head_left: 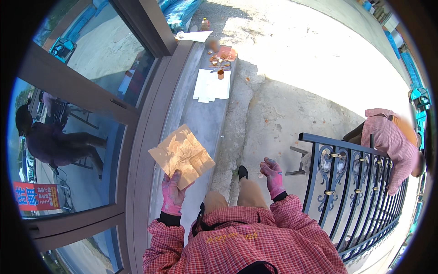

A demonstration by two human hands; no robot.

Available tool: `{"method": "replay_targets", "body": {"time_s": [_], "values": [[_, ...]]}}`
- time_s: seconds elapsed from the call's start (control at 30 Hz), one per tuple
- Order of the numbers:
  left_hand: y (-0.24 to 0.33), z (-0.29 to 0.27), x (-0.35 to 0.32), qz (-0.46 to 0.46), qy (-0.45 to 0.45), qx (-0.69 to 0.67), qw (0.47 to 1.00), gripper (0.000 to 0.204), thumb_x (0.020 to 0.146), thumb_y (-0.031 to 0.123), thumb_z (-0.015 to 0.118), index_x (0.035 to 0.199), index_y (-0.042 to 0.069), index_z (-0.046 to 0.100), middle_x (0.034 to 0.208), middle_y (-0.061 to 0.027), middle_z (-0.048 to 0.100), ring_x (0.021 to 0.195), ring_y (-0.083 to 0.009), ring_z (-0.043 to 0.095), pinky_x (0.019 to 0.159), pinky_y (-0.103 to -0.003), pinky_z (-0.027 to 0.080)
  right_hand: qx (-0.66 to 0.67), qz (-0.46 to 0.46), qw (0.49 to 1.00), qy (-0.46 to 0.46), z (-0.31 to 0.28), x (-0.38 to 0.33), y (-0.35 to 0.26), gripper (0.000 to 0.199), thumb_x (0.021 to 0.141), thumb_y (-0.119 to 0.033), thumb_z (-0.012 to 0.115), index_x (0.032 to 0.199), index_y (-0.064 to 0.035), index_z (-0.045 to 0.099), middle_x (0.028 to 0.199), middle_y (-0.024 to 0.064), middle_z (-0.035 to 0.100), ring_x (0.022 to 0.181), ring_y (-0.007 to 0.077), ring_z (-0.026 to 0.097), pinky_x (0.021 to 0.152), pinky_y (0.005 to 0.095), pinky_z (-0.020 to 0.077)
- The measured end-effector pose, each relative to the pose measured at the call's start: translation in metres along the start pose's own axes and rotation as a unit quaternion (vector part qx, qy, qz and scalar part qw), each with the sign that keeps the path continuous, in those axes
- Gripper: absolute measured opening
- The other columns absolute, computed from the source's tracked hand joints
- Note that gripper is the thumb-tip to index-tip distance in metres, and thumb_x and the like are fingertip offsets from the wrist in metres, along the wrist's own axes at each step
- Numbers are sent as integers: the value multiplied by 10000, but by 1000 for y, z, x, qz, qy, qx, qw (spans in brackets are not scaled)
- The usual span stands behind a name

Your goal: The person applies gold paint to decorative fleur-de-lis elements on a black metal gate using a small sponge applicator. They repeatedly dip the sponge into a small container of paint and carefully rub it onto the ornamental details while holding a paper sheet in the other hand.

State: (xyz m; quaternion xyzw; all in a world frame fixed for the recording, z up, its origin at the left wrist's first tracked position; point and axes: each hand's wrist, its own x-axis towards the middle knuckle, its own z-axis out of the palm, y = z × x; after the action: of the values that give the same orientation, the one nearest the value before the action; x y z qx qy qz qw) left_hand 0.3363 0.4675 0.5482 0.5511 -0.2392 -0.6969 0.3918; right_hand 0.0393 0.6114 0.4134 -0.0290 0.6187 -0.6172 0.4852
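My left hand, in a pink glove, is closed on the lower edge of a creased, tan-brown sheet of paper. The sheet is held out over the grey ledge, with fold lines and wrinkles across it. My right hand, in a matching glove with grey smears, is raised in front of my right knee. Its fingers are loosely bent, with a small gap towards the thumb, and nothing shows between them. Nearest to it on the right is a dark metal railing with scrollwork and gold-coloured collars.
Along the ledge lie white sheets, a copper-coloured cup, scissor-like tools and a reddish sheet. Brown-framed glass doors stand at left. A co-worker in a checked shirt bends over behind the railing. A metal support stands beside it.
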Motion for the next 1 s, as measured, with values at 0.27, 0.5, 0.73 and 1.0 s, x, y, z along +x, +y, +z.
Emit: {"method": "replay_targets", "body": {"time_s": [0.27,0.5,0.73,1.0], "values": [[24,77,90,-11,29,-7,999,469,912,136,579,1346,90,410,1230,-113,560,1065,-271,620,791,-417,592,-34,-38,994,-101,109,210,-73,436,849,-22,666,1236,55,479,934,76,629,828,127,590,774,265,489],[47,116,201,-29,60,-48,997,440,887,97,606,1304,81,468,1180,-90,575,1004,-249,638,723,-442,607,-122,34,989,-78,159,339,-89,588,790,-56,745,1287,56,451,999,81,613,863,149,600,764,278,518],[79,154,305,-63,110,-48,991,469,877,123,639,1309,74,462,1199,-93,573,995,-245,640,732,-430,607,-327,58,941,-59,221,493,-83,727,718,-73,800,1350,-27,443,1180,136,562,917,181,610,757,276,542],[54,176,412,-108,188,-71,974,439,884,56,577,1307,42,461,1137,-78,592,999,-194,624,832,-345,559,-513,76,852,-76,281,686,-9,880,641,-141,832,1394,-60,383,1286,156,531,1116,265,578,907,360,502]]}}
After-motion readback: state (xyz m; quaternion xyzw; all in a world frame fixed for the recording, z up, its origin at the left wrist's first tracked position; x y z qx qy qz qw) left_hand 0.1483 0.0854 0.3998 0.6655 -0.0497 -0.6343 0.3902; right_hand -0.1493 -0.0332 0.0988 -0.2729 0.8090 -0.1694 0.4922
